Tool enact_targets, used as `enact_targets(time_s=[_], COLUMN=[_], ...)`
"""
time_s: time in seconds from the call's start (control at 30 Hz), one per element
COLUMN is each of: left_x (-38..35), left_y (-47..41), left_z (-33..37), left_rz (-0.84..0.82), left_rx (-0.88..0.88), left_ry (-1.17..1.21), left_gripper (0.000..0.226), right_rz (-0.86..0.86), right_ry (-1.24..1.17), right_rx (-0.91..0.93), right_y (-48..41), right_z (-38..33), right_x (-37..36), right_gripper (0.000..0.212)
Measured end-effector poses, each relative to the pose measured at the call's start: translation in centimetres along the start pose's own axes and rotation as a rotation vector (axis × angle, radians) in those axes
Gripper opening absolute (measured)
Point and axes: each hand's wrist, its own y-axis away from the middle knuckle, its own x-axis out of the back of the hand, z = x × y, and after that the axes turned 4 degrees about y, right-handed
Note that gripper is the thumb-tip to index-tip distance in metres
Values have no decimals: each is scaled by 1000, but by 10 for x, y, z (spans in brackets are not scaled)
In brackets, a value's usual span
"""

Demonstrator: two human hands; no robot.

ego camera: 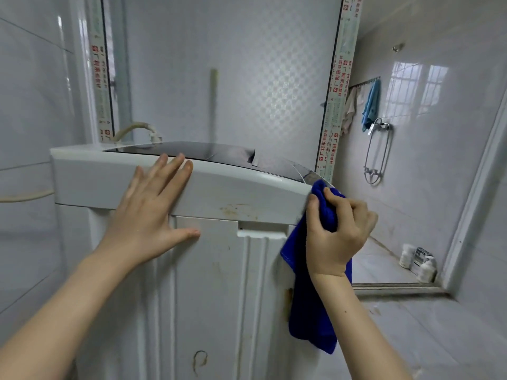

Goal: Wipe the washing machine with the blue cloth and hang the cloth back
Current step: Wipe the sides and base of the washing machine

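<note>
Washing machine [219, 270]: white top-loader with a dark lid; it bore brown marks on its front.
Your left hand [149, 209]: lay flat, fingers spread, on the machine's upper front edge.
Your right hand [337, 234]: gripped the blue cloth [310, 311], bunched at the machine's right front corner; the rest hung down.
Light-blue towel [371, 105]: hung on the far wall rack.

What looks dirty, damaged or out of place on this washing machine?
On the washing machine, brownish smears mark the white band below the lid, near the blue cloth held by the right hand. A rust-coloured patch sits on its right edge lower down, and a curled brown mark near the bottom.
</note>
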Motion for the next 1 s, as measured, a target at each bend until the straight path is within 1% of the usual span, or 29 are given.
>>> enact_targets(time_s=[0.07,0.13,0.2,0.3,0.33,0.37,0.43,0.47,0.5,0.53,0.63,0.7,0.77,0.83,0.9,0.97,1.0], left_x=[-2,-4,-3,-1,0,1,1,0,-1,-2,-2,1,4,7,9,8,7], left_y=[0,-1,-2,0,0,-1,0,0,1,1,1,1,2,3,5,7,7], left_z=[-2,-4,-6,-8,-9,-9,-8,-7,-7,-6,-6,-5,-6,-10,-17,-21,-22], left_rz=[12,32,45,47,49,52,60,67,72,76,77,60,50,41,34,45,53], left_rx=[-8,-18,-26,-43,-55,-63,-67,-68,-67,-66,-69,-65,-67,-98,-131,-134,-133], left_ry=[3,19,12,3,-2,-8,-16,-18,-19,-21,-8,-4,-2,-11,-20,-13,-7], left_gripper=[117,117,118,125,125,125,125,124,124,124,123,123,122,121,121,120,120], right_rz=[-8,-58,-120,-166,-149,-123,-56,-30,-20,-30,-139,-190,-220,-227,-170,-114,-96], right_ry=[0,-7,-33,-47,-30,-6,50,72,81,74,13,7,-7,-3,56,94,93], right_rx=[85,230,312,392,376,322,164,105,86,114,312,370,413,446,360,185,129], right_y=[8,19,26,18,12,5,-6,-8,-6,-1,25,38,38,27,13,3,4], right_z=[-23,-53,-74,-61,-49,-34,-12,-10,-13,-23,-76,-103,-102,-80,-48,-32,-33], right_x=[-17,-37,-49,-38,-29,-21,-6,-2,-4,-10,-45,-61,-59,-41,-20,-7,-9], right_gripper=[15,14,14,12,12,12,15,17,17,16,9,12,15,14,11,11,14])
